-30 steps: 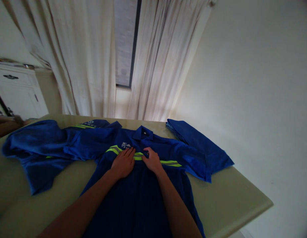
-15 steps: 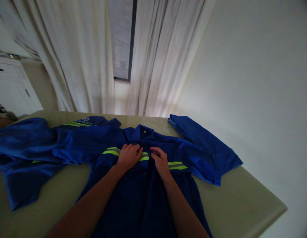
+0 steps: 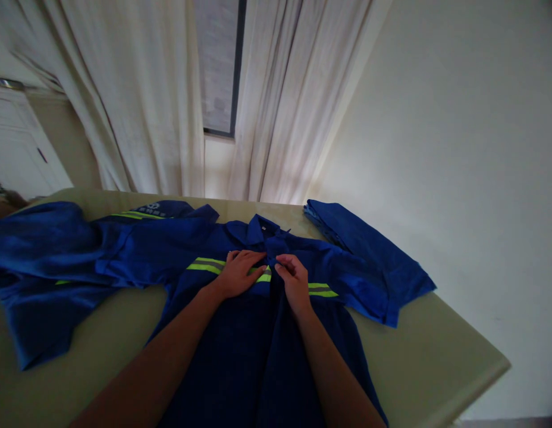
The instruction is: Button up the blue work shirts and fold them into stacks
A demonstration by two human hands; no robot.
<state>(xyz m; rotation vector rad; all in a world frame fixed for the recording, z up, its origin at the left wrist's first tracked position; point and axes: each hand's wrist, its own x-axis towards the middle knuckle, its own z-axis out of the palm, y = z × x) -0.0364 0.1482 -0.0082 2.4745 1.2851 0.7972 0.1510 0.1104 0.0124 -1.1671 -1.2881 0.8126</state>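
Note:
A blue work jacket (image 3: 231, 345) with yellow-green and grey reflective stripes lies spread on the table, its collar (image 3: 258, 229) at the far side. My left hand (image 3: 241, 273) rests on the chest over the stripe, fingers stretched toward the front opening and thumb apart from them. Close beside it, my right hand (image 3: 294, 278) pinches the edge of the front opening just below the collar, thumb against fingers. Any button or fastener under the fingertips is too small to make out.
More blue work clothing (image 3: 39, 249) with stripes lies heaped on the left, against the jacket's sleeve. A folded blue garment (image 3: 369, 238) lies at the right by the wall (image 3: 472, 178). Curtains (image 3: 155, 107) hang behind the table (image 3: 432, 351).
Both hands have shifted slightly up toward the collar. My right thumb and fingers have closed on the front edge, and the cloth near the collar is now lifted and bunched.

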